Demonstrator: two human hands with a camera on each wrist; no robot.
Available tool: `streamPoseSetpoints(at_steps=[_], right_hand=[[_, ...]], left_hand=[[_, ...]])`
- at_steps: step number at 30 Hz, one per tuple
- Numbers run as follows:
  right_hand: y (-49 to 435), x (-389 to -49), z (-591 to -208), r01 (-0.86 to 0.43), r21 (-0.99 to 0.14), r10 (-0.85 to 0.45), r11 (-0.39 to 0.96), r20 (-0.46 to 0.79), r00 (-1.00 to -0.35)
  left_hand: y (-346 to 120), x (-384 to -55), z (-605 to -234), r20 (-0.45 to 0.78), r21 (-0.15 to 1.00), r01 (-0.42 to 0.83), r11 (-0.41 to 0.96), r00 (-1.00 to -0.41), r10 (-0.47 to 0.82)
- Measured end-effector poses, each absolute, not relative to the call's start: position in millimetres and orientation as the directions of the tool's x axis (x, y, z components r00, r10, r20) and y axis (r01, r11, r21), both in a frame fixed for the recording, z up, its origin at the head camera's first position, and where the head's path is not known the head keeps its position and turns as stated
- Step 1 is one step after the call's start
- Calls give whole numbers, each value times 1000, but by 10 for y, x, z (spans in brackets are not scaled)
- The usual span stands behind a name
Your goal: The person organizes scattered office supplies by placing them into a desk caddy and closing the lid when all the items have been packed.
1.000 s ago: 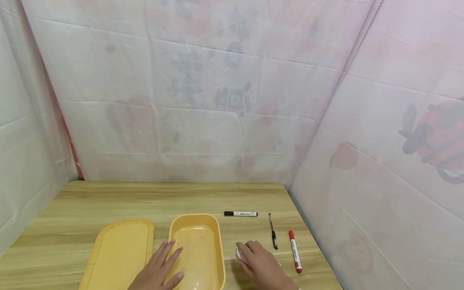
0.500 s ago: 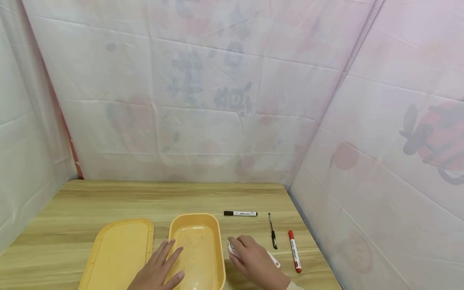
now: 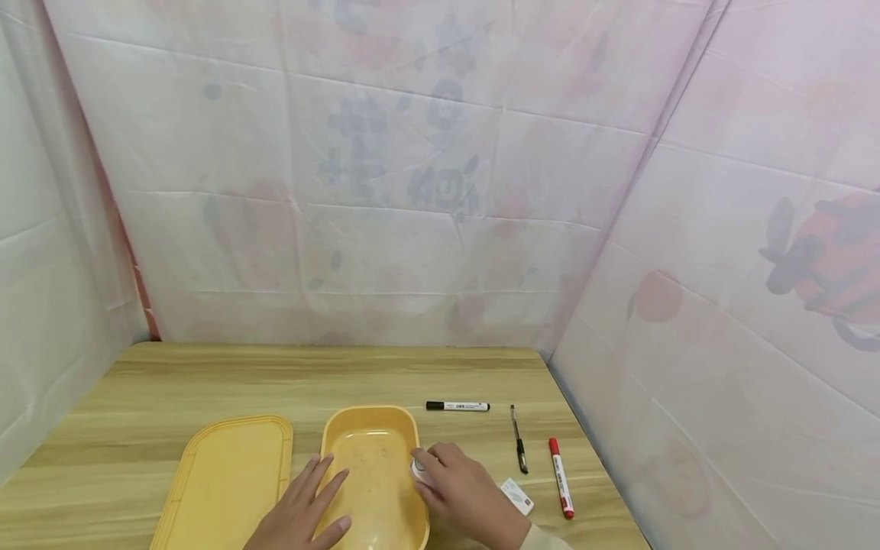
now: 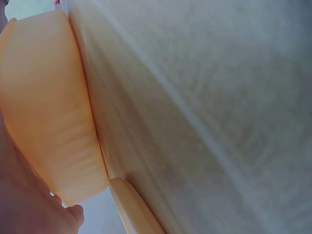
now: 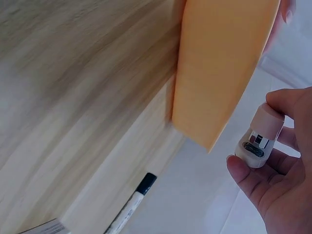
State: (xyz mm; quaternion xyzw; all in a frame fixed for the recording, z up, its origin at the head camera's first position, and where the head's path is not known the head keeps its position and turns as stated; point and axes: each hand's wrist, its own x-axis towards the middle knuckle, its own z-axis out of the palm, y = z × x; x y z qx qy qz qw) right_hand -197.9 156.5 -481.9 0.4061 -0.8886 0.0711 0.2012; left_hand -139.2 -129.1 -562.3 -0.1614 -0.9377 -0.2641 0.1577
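A yellow plastic box (image 3: 374,437) without its lid stands on the wooden table. My left hand (image 3: 299,504) rests at its left rim, fingers spread and mostly straight, some reaching over the opening; the left wrist view shows this hand (image 4: 36,195) along the box's side (image 4: 48,97). My right hand (image 3: 462,489) is at the right rim. In the right wrist view the thumb and fingers (image 5: 287,180) pinch a small pink-and-white bottle-shaped thing (image 5: 261,134) with a dark oval slot. It is held at rim height, beside the box wall (image 5: 219,63).
The flat yellow lid (image 3: 223,481) lies left of the box. Right of it are a black marker (image 3: 457,406), a black pen (image 3: 519,439), a red marker (image 3: 561,477) and a white card (image 3: 517,496). Fabric walls (image 3: 385,252) enclose the table behind and at the sides.
My right hand has moved left and slightly away from me with the small bottle-shaped thing, up to the box rim, uncovering the white card. The left hand has stayed in place.
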Motion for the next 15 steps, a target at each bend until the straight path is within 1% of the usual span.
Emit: streamPoseSetpoints(at_steps=[6, 11, 15], right_hand=[[1443, -1992, -4796, -767, 37, -707, 641, 419, -570], [1361, -2002, -4784, -773, 44, -711, 633, 427, -558], [1299, -2004, -4799, -780, 47, -718, 624, 429, -548]], left_hand=[[-1279, -1383, -5592, 332, 473, 349, 809, -921, 203], [-1273, -1377, -5592, 339, 424, 348, 836, -917, 210], [-1271, -1371, -5606, 371, 384, 352, 854, -905, 206]])
